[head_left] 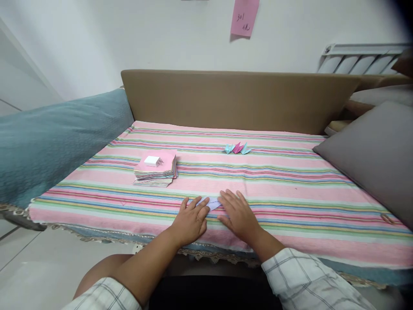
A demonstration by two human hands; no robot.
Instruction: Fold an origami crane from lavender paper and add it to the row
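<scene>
OK so, quick tally: two hands, meaning one left hand [191, 221] and one right hand [240, 215], one lavender paper [213, 203], three folded paper pieces [238, 148], one paper stack [155, 175] (can't count the sheets, sorry), one plug adapter [151, 161], one wall note with writing [244, 19], and at least two grey cushions [371, 159].

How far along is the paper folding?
Done, by the look: three folded pieces, two light blue, one magenta, in a row. In hand: a narrow lavender paper under the left hand, right hand at its edge. Left: likely finishing that one; the paper stack looks unfolded, but the target count isn't visible.
</scene>
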